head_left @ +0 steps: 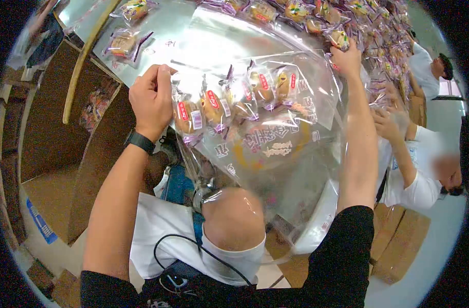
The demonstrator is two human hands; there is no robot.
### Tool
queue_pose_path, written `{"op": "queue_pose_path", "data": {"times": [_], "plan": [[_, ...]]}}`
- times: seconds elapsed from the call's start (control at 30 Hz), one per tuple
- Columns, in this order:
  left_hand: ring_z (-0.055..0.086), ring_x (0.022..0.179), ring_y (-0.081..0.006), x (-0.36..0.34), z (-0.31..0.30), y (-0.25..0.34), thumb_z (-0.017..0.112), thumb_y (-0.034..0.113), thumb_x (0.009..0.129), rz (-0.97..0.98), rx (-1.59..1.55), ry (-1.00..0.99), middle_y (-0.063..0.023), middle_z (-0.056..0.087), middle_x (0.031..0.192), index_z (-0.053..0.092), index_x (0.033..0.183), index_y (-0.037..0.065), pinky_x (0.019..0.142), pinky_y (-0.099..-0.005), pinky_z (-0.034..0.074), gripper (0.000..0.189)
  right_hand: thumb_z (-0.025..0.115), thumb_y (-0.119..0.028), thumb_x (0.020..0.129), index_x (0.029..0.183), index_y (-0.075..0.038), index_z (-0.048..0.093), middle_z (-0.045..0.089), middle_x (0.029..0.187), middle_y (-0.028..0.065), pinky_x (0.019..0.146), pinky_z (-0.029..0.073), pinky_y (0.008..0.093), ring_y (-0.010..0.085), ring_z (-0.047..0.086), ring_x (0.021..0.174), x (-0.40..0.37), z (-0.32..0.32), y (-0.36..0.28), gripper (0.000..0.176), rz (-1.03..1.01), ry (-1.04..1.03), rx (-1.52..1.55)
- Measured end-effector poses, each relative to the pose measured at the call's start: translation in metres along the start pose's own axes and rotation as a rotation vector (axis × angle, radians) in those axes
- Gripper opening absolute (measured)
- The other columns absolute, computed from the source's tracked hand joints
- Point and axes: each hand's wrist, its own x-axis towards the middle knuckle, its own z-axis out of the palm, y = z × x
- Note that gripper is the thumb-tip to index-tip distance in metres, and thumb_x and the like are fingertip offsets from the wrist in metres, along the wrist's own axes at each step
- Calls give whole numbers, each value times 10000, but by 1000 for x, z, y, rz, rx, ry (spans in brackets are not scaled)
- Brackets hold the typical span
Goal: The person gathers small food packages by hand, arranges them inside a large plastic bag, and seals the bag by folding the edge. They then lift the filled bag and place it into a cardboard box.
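Note:
My left hand (pixel 151 97), with a dark band at the wrist, is closed with thumb and fingers pinched on the edge of a large clear plastic bag (pixel 275 141) printed with purple and orange lettering. Several individually wrapped pastries (pixel 212 105) lie in a row across the bag's upper part, some with red labels. Farther up on the right, my right hand (pixel 347 59) grips a wrapped pastry (pixel 340 40) at the edge of the big heap. The palm side of that hand is hidden.
A heap of wrapped pastries (pixel 378 46) covers the far right of the shiny metal table (pixel 214 31). One loose wrapped pastry (pixel 123 44) sits at the upper left. A wooden pole (pixel 85 56) and a cardboard box (pixel 49 149) stand left. Co-workers in white shirts (pixel 419 177) are on the right.

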Motion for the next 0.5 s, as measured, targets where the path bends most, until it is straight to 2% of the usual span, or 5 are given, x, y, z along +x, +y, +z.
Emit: {"op": "queue_pose_path", "data": {"times": [0.07, 0.17, 0.27, 0.4, 0.5], "plan": [[536, 514, -186, 2, 3, -8, 573, 236, 1007, 58, -2, 19, -119, 599, 603, 718, 867, 24, 537, -360, 406, 293, 799, -441, 678, 1392, -90, 563, 646, 1219, 286, 992, 495, 482, 483, 610, 1158, -8, -12, -6, 830, -59, 21, 64], [566, 510, -204, 3, 4, -11, 573, 264, 1004, 131, 36, 58, -124, 618, 609, 726, 879, 37, 527, -363, 412, 302, 788, -353, 754, 1220, -12, 627, 697, 1169, 220, 952, 514, 411, 355, 686, 1055, -16, -52, -8, 600, -75, 88, 132], [603, 530, -248, 1, 4, -5, 572, 288, 1000, 30, 0, 38, -130, 631, 613, 736, 893, 57, 543, -373, 437, 302, 765, -319, 828, 1190, -68, 654, 711, 1118, 129, 897, 535, 390, 257, 696, 1000, -35, -101, 3, 454, -89, 125, 616], [590, 535, -211, 1, 5, -4, 607, 340, 979, 12, 46, 121, -106, 620, 601, 738, 927, 73, 562, -354, 447, 302, 690, -250, 880, 1148, 5, 648, 676, 1043, 90, 747, 556, 328, 199, 669, 870, -190, -217, -9, 372, 195, -209, 1234], [500, 509, -150, 1, -4, 7, 665, 301, 956, -95, -66, 63, -15, 565, 560, 732, 948, 44, 547, -333, 427, 265, 672, -179, 849, 1374, -16, 506, 656, 1141, 148, 722, 568, 347, 240, 666, 891, -312, -250, 54, 575, 322, -222, 1421]]}}
